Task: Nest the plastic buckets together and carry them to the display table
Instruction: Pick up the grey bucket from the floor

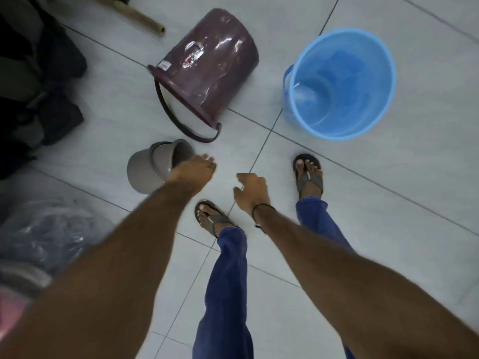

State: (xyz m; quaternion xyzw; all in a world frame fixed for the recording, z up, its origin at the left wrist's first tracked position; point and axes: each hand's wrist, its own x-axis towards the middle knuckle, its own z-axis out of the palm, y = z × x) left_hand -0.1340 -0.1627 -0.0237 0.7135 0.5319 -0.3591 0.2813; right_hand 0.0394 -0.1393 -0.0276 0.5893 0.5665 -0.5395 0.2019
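Three plastic buckets are on the tiled floor. A small grey bucket (147,169) lies on its side at centre left, mouth toward the right. My left hand (194,169) hovers at its rim with fingers apart, holding nothing. Beyond it a maroon bucket (210,66) in clear wrap lies tipped over, its handle resting on the floor. A blue bucket (342,84) stands upright at the right, empty. My right hand (251,187) hangs open over the floor between my feet, apart from every bucket.
Dark bags (39,81) are piled along the left edge. A plastic-wrapped bundle (44,234) lies at lower left. A wooden stick (140,16) lies at the top. My sandalled feet (308,174) stand on the white tiles below the buckets.
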